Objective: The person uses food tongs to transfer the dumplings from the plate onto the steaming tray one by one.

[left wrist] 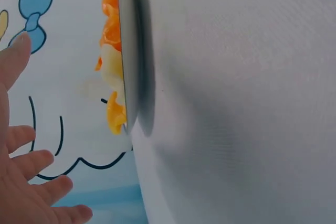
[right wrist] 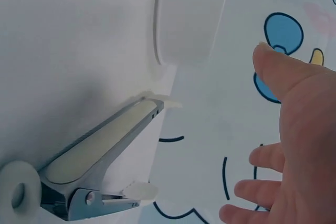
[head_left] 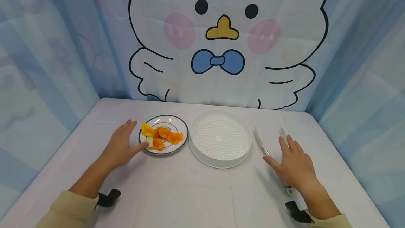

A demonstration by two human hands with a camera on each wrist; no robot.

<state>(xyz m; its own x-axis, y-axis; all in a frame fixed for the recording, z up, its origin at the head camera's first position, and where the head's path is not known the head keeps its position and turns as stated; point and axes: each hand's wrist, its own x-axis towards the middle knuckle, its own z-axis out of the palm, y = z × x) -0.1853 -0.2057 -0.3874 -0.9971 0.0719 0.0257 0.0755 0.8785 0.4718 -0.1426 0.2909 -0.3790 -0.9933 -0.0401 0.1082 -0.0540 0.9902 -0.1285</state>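
My left hand (head_left: 120,145) hovers with fingers spread beside the left edge of a white plate (head_left: 182,126) with dark rim lines. Several curled orange pieces (head_left: 174,138), a yellow piece (head_left: 147,130) and a pale piece (head_left: 149,139) lie on this plate. In the left wrist view, a gap separates the hand (left wrist: 21,182) from the plate. Over a pair of tongs (head_left: 260,141) with white tips is my right hand (head_left: 295,164), its fingers extended and holding nothing. The right wrist view shows the tongs' metal-and-cream arm (right wrist: 102,150) and end ring (right wrist: 20,195), apart from the fingers.
Between the plate and the tongs stands a round white perforated tray (head_left: 221,140), close against the plate. A white cloth covers the table (head_left: 202,200). Behind it hangs a curtain (head_left: 221,87) with a cartoon bird, and blue curtains flank both sides.
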